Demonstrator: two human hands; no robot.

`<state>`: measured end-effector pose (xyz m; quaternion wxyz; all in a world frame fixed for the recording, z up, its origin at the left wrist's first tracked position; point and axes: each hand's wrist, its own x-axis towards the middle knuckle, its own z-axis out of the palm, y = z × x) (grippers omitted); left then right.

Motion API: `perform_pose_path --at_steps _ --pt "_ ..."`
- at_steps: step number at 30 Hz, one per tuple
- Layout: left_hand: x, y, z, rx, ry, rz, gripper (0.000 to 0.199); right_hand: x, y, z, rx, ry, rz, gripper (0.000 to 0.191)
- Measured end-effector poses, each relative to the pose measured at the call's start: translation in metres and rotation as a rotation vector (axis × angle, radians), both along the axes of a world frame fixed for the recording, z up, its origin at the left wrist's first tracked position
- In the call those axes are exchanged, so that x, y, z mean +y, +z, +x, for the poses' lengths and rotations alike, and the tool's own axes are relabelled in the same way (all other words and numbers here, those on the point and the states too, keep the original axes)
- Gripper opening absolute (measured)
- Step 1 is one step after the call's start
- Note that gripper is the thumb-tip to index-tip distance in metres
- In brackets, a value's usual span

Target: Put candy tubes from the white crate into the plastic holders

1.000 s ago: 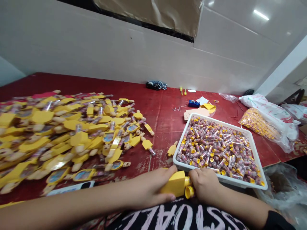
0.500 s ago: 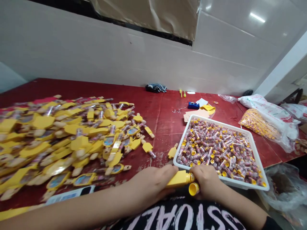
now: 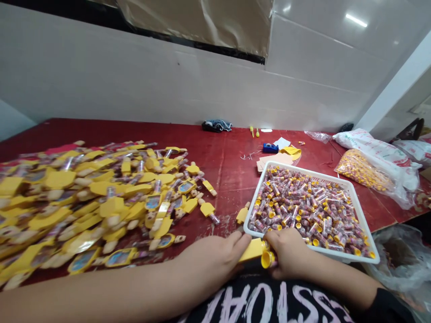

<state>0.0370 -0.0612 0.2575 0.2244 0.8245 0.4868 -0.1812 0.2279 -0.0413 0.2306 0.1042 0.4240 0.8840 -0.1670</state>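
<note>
My left hand (image 3: 215,258) is closed around a yellow plastic toy piece (image 3: 251,251), whose block-like end points right. Against that end my right hand (image 3: 290,253) presses a small clear tube, mostly hidden by the fingers. A second tube with an open yellow end (image 3: 268,259) sticks out below, also in my right hand. Both hands are close together in front of my shirt, at the near edge of the white tray (image 3: 332,255). Many small clear tubes with yellow ends and purple-pink print (image 3: 303,206) fill that tray.
A heap of yellow toy pieces (image 3: 114,206) covers the left of the red table (image 3: 232,157). One yellow piece (image 3: 242,214) lies beside the tray. Behind it are a blue tape dispenser (image 3: 270,148) and papers. A bag of small yellow parts (image 3: 363,170) lies at right.
My view has shifted slightly. The toy piece and the tubes have moved a little, and my right hand's fingers now cover more of the join between them.
</note>
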Motion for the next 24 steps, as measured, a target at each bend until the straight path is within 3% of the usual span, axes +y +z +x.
perform_pose_path --at_steps 5,10,14,21,24 --pt "-0.004 -0.001 0.001 0.017 -0.063 0.023 0.039 0.000 0.002 -0.002 -0.023 0.051 -0.029 0.039" --pt "-0.016 0.001 0.004 0.136 -0.266 0.149 0.059 -0.004 0.010 -0.004 -0.102 0.077 -0.135 0.045" --pt "-0.012 -0.005 0.003 0.106 -0.281 0.219 0.045 0.001 0.006 -0.004 -0.054 0.019 -0.142 0.040" --pt "0.024 -0.031 -0.005 -0.051 -0.195 0.168 0.030 0.026 -0.020 0.004 0.188 -0.060 -0.308 0.019" --pt "0.036 -0.048 -0.013 -0.349 0.059 -0.019 0.036 0.037 -0.034 0.012 0.241 0.018 -0.047 0.026"
